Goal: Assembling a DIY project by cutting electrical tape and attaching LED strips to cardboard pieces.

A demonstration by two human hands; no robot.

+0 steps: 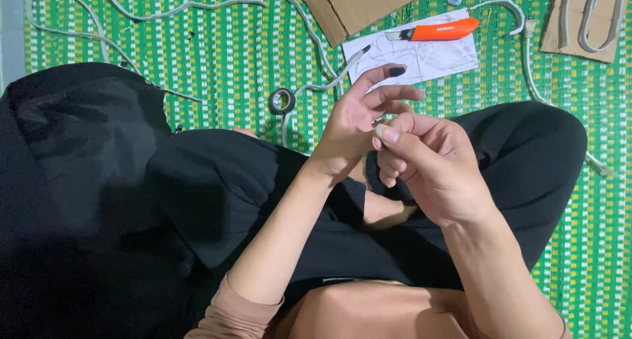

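The right hand (431,171) was pinched shut against the half-open left hand (359,118), perhaps gripping something too small to see; the grey cable (309,89) lay just beyond, running away.

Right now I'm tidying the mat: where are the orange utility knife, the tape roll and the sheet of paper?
orange utility knife (442,29), head view, middle of handle.
tape roll (282,101), head view, on its ring.
sheet of paper (434,57), head view, bare middle.

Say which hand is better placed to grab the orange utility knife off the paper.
Probably the left hand: its fingers are spread open and it sits nearer the orange utility knife on the sheet of paper. The right hand is curled, pinching something too small to identify.
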